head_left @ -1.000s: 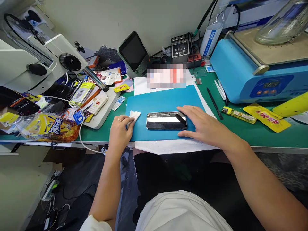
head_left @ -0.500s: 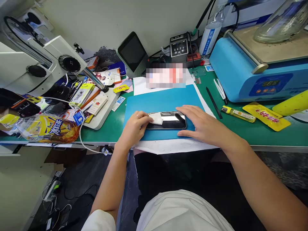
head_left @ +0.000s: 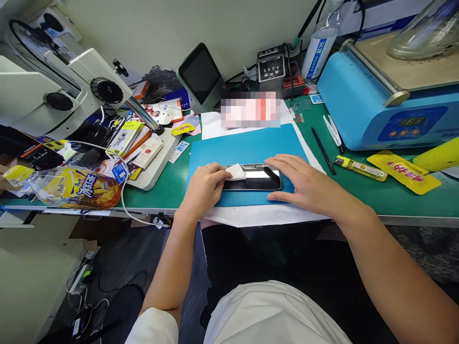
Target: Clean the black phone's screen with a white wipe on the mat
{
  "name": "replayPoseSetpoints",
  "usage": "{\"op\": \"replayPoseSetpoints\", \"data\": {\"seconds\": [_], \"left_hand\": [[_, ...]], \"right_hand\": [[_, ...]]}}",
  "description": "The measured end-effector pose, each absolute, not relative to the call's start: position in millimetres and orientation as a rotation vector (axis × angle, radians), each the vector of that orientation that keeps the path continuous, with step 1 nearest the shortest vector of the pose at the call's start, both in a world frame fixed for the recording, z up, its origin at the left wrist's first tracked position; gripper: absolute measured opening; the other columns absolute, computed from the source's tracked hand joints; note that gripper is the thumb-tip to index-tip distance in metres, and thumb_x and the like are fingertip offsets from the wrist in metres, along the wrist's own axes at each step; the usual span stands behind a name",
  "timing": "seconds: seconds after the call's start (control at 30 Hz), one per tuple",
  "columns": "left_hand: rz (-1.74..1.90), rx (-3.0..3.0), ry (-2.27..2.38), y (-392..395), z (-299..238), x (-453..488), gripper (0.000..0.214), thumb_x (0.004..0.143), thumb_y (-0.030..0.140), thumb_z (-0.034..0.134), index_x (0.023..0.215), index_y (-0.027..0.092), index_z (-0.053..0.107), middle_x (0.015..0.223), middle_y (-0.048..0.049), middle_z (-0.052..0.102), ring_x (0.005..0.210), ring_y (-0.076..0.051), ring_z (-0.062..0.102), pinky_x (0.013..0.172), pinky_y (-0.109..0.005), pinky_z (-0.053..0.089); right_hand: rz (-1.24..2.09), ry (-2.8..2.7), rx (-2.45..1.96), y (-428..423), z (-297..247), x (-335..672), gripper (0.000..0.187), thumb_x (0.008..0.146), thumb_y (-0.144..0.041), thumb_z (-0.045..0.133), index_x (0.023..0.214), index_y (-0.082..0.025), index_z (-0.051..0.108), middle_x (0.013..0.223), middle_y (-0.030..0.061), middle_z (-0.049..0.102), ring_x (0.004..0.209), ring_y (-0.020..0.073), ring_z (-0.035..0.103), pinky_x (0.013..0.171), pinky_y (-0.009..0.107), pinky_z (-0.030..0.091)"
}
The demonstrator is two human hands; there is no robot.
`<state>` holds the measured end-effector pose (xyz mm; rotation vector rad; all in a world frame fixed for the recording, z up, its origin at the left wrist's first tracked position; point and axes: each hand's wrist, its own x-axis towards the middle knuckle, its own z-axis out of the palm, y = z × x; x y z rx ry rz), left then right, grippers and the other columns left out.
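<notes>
Phone [head_left: 256, 179]: lies flat, screen up, long side across, between the two hands on a blue mat [head_left: 244, 145]. Dark glass, with a bright reflection along the middle.

Wipe [head_left: 235, 171]: small white folded piece, under the fingertips of the left hand, resting on the phone's left end.

Left hand [head_left: 204, 184]: fingers drawn together and curled down onto the wipe, pinning it to the glass; a ring shows on one finger. A second ago this hand and the wipe rested on the mat just left of the phone and clear of it. Half a second ago they reached the left end of the screen, where they remain. By the look of it, wiping has begun at that end, and the glass toward the right hand is not yet covered.

Right hand [head_left: 304, 186]: open and flat, fingers spread, gripping nothing. The fingertips rest on the phone's right end and the palm lies on the mat. Its position is unchanged over the last second, so it appears to be steadying the phone.

Beyond the right hand: black stick tool [head_left: 322, 150], white tweezers [head_left: 332, 130], yellow tube [head_left: 360, 167], blue machine [head_left: 376, 105].

Left of the left hand: snack bag [head_left: 75, 188], microscope [head_left: 71, 91].
</notes>
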<state>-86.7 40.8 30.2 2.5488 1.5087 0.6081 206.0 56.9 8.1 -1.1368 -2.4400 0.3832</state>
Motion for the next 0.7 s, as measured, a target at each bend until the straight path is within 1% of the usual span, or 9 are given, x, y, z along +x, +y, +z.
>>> {"op": "replayPoseSetpoints", "data": {"seconds": [0.1, 0.17, 0.27, 0.33, 0.43, 0.53, 0.6, 0.7], "left_hand": [[0.544, 2.6, 1.513, 31, 37, -85, 0.028, 0.102, 0.009, 0.05, 0.107, 0.023, 0.074, 0.112, -0.0045, 0.074, 0.099, -0.024, 0.065, 0.09, -0.041, 0.049], [0.573, 2.62, 1.524, 22, 40, -84, 0.03, 0.103, 0.01, 0.045, 0.11, 0.022, 0.072, 0.118, -0.0059, 0.074, 0.106, -0.025, 0.065, 0.094, -0.043, 0.049], [0.726, 2.594, 1.537, 11, 40, -81, 0.035, 0.104, 0.012, 0.039, 0.125, 0.02, 0.066, 0.134, -0.0094, 0.069, 0.12, -0.026, 0.064, 0.104, -0.045, 0.05], [0.704, 2.596, 1.478, 5, 35, -76, 0.037, 0.107, 0.017, 0.039, 0.138, 0.018, 0.059, 0.147, -0.0122, 0.062, 0.135, -0.026, 0.058, 0.114, -0.044, 0.047], [0.501, 2.633, 1.442, -4, 23, -70, 0.046, 0.11, 0.032, 0.042, 0.153, 0.013, 0.046, 0.162, -0.0162, 0.047, 0.153, -0.028, 0.042, 0.124, -0.046, 0.039], [0.364, 2.626, 1.537, -18, 15, -67, 0.056, 0.111, 0.039, 0.04, 0.159, 0.01, 0.036, 0.168, -0.0178, 0.038, 0.159, -0.03, 0.031, 0.127, -0.05, 0.036], [0.323, 2.613, 1.579, -26, 15, -66, 0.058, 0.111, 0.04, 0.039, 0.16, 0.009, 0.035, 0.168, -0.0188, 0.036, 0.159, -0.03, 0.031, 0.127, -0.05, 0.035], [0.31, 2.594, 1.611, -28, 17, -64, 0.059, 0.111, 0.043, 0.039, 0.16, 0.009, 0.036, 0.167, -0.0198, 0.037, 0.158, -0.031, 0.032, 0.127, -0.05, 0.035]], "right_hand": [[0.385, -2.437, -1.147, 57, 7, 206, 0.083, 0.092, -0.071, 0.057, 0.153, -0.015, 0.049, 0.151, 0.0204, 0.057, 0.142, 0.0401, 0.05, 0.113, 0.057, 0.049], [0.389, -2.433, -1.15, 57, 7, 206, 0.084, 0.092, -0.072, 0.057, 0.154, -0.015, 0.048, 0.152, 0.0206, 0.056, 0.142, 0.0406, 0.05, 0.112, 0.057, 0.05], [0.393, -2.428, -1.145, 56, 7, 206, 0.084, 0.092, -0.071, 0.057, 0.154, -0.016, 0.048, 0.152, 0.0205, 0.057, 0.142, 0.0409, 0.05, 0.111, 0.058, 0.05], [0.385, -2.428, -1.133, 56, 7, 206, 0.084, 0.092, -0.071, 0.058, 0.154, -0.015, 0.049, 0.151, 0.0207, 0.057, 0.142, 0.0407, 0.05, 0.113, 0.057, 0.049], [0.365, -2.436, -1.118, 57, 7, 206, 0.083, 0.092, -0.07, 0.058, 0.153, -0.014, 0.049, 0.151, 0.0212, 0.057, 0.142, 0.0403, 0.051, 0.114, 0.057, 0.047], [0.359, -2.436, -1.116, 57, 6, 206, 0.084, 0.092, -0.071, 0.058, 0.153, -0.014, 0.049, 0.151, 0.0209, 0.057, 0.142, 0.0402, 0.051, 0.113, 0.057, 0.048], [0.36, -2.426, -1.12, 57, 6, 206, 0.084, 0.092, -0.071, 0.057, 0.154, -0.015, 0.048, 0.151, 0.0207, 0.057, 0.142, 0.0405, 0.051, 0.113, 0.058, 0.049], [0.364, -2.421, -1.121, 56, 7, 206, 0.085, 0.092, -0.071, 0.056, 0.154, -0.014, 0.048, 0.15, 0.0214, 0.058, 0.141, 0.0411, 0.051, 0.112, 0.058, 0.049]]}}
